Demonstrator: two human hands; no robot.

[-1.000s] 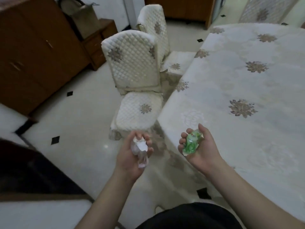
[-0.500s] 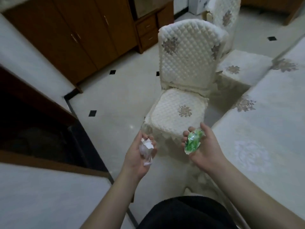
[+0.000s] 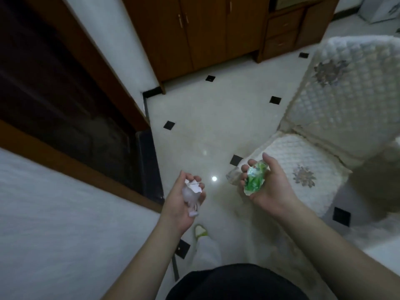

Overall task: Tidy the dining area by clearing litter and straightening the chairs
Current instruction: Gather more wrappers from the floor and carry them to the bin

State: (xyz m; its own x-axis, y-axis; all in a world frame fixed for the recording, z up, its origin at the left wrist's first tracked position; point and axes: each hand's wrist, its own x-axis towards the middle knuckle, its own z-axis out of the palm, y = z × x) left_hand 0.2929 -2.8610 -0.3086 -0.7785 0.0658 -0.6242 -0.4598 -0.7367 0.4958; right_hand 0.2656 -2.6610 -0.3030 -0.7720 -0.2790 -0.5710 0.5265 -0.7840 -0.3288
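Note:
My left hand (image 3: 181,204) holds a crumpled white paper scrap (image 3: 191,192), fingers curled round it, palm up over the floor. My right hand (image 3: 268,187) grips a crumpled green and white wrapper (image 3: 254,178) in its palm. Just beyond the right hand stands a chair with a white quilted cover (image 3: 337,100), its seat (image 3: 303,169) facing left and its back upright at the right edge.
A dark doorway with a brown wooden frame (image 3: 91,61) lies to the left. Wooden cabinets (image 3: 205,31) line the far wall. The pale tiled floor (image 3: 205,118) with small black insets stretches between them. My foot in a slipper (image 3: 200,231) shows below my left hand.
My view has swung left, away from the dining table, which has left the frame. The doorway and cabinets now fill the left and top. Both hands keep their litter.

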